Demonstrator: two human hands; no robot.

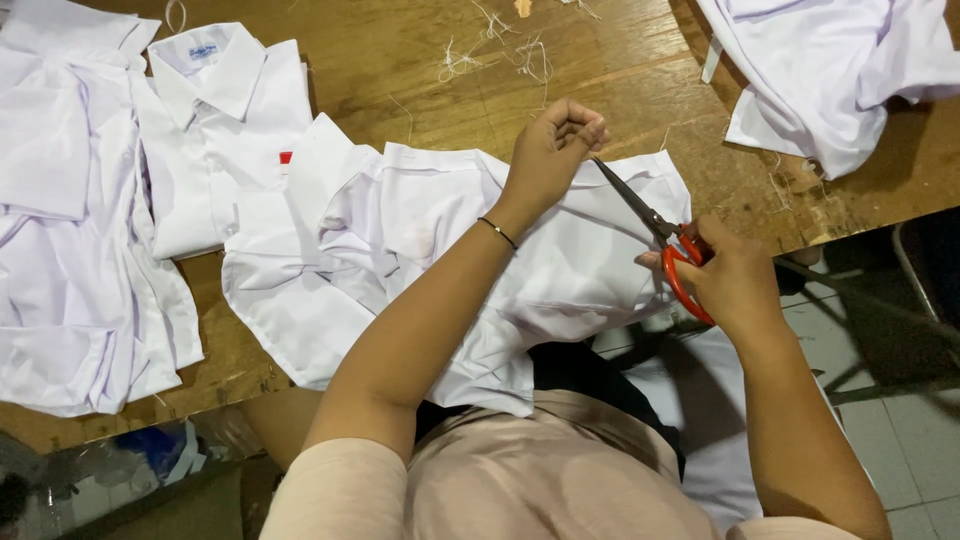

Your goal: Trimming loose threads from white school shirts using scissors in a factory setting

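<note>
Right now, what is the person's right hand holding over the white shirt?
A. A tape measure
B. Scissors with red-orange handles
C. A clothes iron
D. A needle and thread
B: the right hand grips scissors with red-orange handles, blades pointing toward the left hand, which is raised in a pinch above the white shirt on the wooden table.

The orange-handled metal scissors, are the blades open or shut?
Shut, it seems: the orange-handled metal scissors in the right hand show one narrow dark line of blades, tip by the left hand.
</note>
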